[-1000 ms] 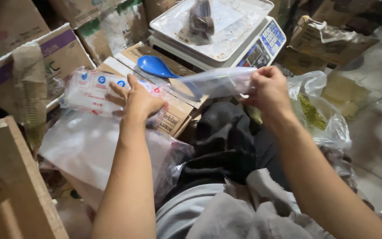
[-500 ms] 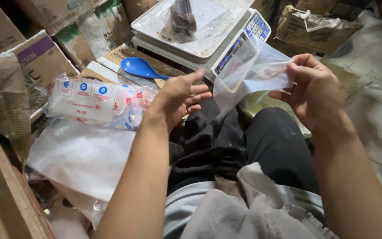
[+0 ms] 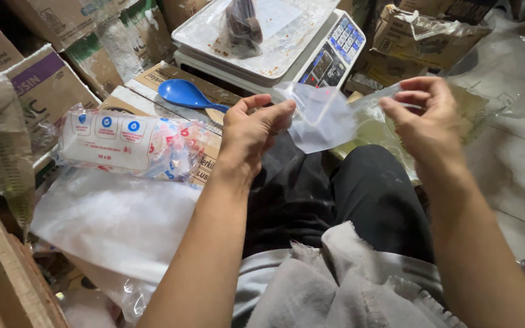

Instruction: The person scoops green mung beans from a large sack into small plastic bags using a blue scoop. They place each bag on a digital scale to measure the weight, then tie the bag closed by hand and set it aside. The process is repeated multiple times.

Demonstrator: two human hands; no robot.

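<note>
My left hand [image 3: 251,129] and my right hand [image 3: 429,118] both pinch a small clear plastic bag [image 3: 320,118], held stretched between them above my lap. The bag looks empty. Just left of my left hand lies a pack of clear plastic bags [image 3: 126,146] with blue and red print, resting on a cardboard box. A blue plastic spoon [image 3: 183,94] lies on the box behind it. Beyond my hands stands a white digital scale [image 3: 329,58], its tray carrying a small bag of dark brown contents [image 3: 244,24].
Cardboard boxes [image 3: 37,85] crowd the left and back. A large sheet of clear plastic [image 3: 113,222] lies by my left knee. More crumpled plastic [image 3: 511,67] and a torn box [image 3: 426,30] sit at the right, with tiled floor [image 3: 518,188] beyond.
My left hand left the pack of bags and came across to grip the clear bag. Both hands now hold it lower, nearer my lap.
</note>
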